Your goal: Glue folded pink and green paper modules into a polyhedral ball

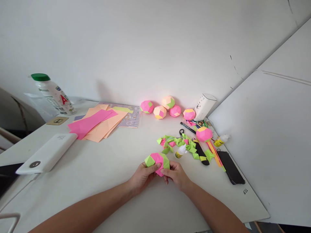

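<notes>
Between my two hands is a folded-paper ball (158,158), pink in the middle with green facets on both sides. My left hand (143,176) grips its left side, thumb pressed on the pink front. From the right, my right hand (178,175) holds it with the thumb near the lower pink part; some fingers are hidden behind. Just beyond the ball lie folded green and pink paper pieces (191,148) in a loose heap. A small white glue bottle (180,151) with a yellow label leans among them.
Several finished paper balls (168,102) rest by the wall. Pink and peach paper sheets (102,124) lie at the left, near a white power bank (52,153) and a green-capped bottle (54,95). At right are a cutter (201,152), a black phone (230,167) and another glue bottle (221,140).
</notes>
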The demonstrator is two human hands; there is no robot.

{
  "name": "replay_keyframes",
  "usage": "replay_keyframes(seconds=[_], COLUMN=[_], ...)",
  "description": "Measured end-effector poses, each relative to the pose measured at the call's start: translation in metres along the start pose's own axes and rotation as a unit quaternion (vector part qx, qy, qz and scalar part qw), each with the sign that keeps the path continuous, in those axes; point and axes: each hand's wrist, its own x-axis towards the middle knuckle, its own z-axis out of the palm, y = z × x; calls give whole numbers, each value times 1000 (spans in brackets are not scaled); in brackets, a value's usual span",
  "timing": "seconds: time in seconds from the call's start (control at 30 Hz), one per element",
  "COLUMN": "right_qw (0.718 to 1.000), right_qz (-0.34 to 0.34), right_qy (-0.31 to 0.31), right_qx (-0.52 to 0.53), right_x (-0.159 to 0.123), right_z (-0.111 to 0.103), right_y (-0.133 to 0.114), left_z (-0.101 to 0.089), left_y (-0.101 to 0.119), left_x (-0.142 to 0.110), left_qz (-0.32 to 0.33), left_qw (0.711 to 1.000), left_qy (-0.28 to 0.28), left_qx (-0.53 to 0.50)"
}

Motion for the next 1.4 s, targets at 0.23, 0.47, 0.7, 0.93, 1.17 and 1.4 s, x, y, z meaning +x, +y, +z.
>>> replay_keyframes(seconds=[0.23, 0.47, 0.7, 0.93, 1.17, 1.4], right_qw=[1000, 999, 999, 999, 991, 852], right_qz=[7, 18, 25, 21, 26, -220], right_qy=[-3, -31, -13, -12, -29, 112], right_qx=[-9, -12, -41, -49, -125, -463], right_x=[0, 1, 0, 0, -3, 0], right_z=[1, 2, 6, 6, -5, -9], right_y=[-4, -5, -7, -6, -7, 2], left_z=[0, -5, -4, -8, -17, -40], left_y=[0, -7, -9, -12, -4, 11], left_x=[1, 2, 2, 3, 8, 26], left_qz=[2, -1, 5, 10, 11, 81], left_qw=[1000, 1000, 1000, 999, 996, 984], left_qy=[13, 15, 26, 35, 78, 152], left_qx=[-5, 4, 16, 16, -30, -47])
